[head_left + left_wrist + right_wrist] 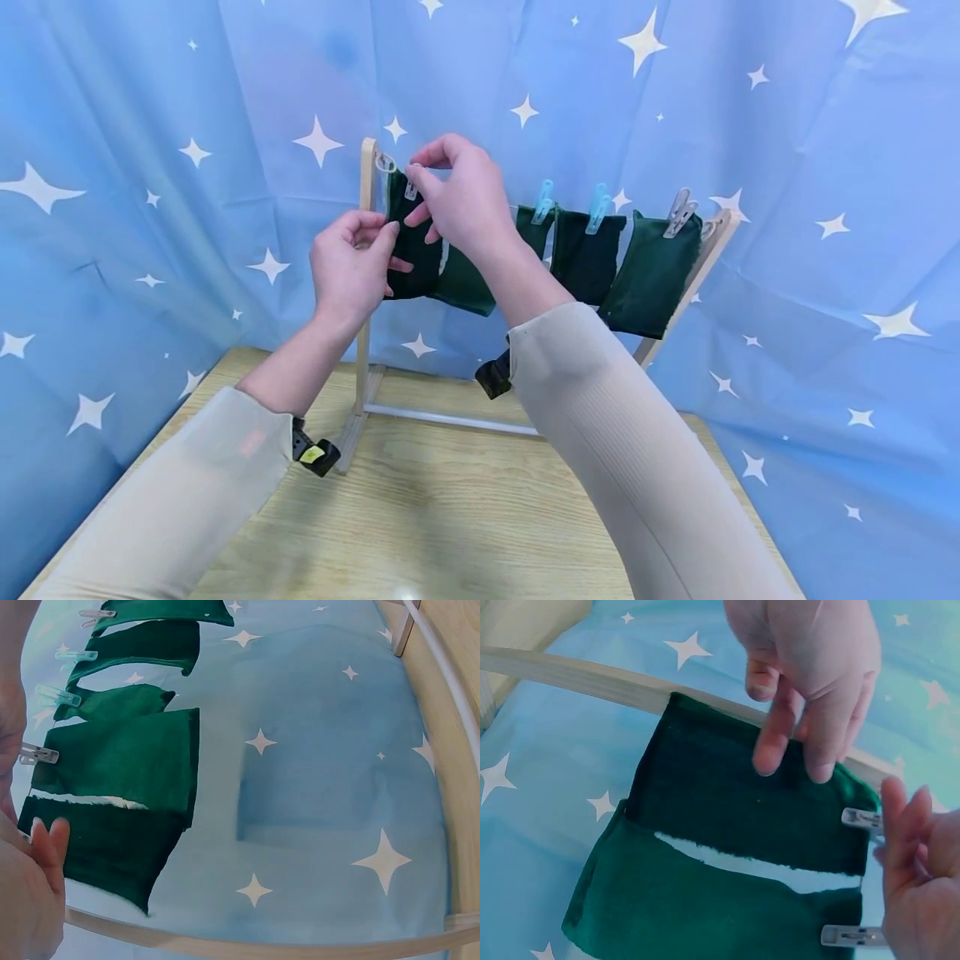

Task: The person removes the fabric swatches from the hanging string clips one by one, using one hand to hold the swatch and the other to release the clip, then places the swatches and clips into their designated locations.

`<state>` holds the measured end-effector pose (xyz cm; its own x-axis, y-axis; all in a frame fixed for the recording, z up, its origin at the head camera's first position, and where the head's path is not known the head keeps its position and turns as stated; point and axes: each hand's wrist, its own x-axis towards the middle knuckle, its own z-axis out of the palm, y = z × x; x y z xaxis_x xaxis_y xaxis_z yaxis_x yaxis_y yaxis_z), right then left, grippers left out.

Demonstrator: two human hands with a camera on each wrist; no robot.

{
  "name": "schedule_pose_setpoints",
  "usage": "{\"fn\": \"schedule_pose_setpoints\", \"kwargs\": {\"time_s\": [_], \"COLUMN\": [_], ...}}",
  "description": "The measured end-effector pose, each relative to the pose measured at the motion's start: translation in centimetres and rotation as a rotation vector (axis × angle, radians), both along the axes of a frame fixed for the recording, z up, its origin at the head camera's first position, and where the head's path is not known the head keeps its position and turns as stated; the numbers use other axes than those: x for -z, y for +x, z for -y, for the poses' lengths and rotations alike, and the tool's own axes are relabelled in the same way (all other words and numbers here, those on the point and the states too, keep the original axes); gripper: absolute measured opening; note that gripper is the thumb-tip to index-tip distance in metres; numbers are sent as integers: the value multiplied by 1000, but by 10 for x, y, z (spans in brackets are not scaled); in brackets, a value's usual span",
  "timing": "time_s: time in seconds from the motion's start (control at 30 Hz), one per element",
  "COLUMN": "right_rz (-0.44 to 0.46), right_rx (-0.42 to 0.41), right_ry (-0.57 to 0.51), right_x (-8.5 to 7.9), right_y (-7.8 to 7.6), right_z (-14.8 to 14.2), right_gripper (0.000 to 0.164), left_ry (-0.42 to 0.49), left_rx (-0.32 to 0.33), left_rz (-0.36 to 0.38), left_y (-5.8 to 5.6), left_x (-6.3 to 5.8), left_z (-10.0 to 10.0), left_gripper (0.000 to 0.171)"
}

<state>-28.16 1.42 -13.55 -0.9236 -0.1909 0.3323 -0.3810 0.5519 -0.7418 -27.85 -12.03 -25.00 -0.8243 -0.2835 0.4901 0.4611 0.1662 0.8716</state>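
Note:
At the left end of a small wooden drying rack, a dark green cloth (417, 258) hangs from the line. A pale grey clothespin (861, 818) sits on its upper edge. My right hand (467, 196) pinches the rear of that clothespin between thumb and index finger, its other fingers loosely bent. Lower on the cloth's left edge, my left hand (351, 265) pinches the fabric between thumb and index finger. Other fingers of this hand (810, 660) lie over the cloth's face. Beside it hangs a second green cloth (120, 754) with its own grey clothespin (39, 754).
Farther right hang more green cloths (654, 271), held by blue clothespins (597, 208) and grey ones (680, 213). The rack's left post (363, 358) and white lower bar (450, 419) stand on a wood-grain table (420, 517). A starry blue curtain (262, 83) surrounds it.

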Motion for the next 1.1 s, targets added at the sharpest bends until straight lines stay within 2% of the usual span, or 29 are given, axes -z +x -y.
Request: {"fn": "schedule_pose_setpoints", "kwargs": {"time_s": [0.23, 0.37, 0.7, 0.9, 1.1], "right_rz": [-21, -33, -40, -126, -213], "right_rx": [-19, -29, -21, -4, -1], "right_ry": [-39, -23, -1, 3, -80], "right_x": [-1, -1, -1, 1, 2], "right_y": [0, 1, 6, 9, 11], "right_z": [-3, -4, -7, -12, -22], "right_gripper": [54, 48, 38, 28, 23], "left_ry": [-103, -131, -73, -31, 65], "left_rx": [-148, -169, -77, 5, 116], "left_rz": [-104, -120, -64, 1, 68], "left_y": [4, 5, 0, 0, 0], "left_x": [-4, -5, -9, -10, -13], "left_z": [-1, 0, 11, 15, 19], "left_gripper": [26, 26, 29, 33, 34]}}
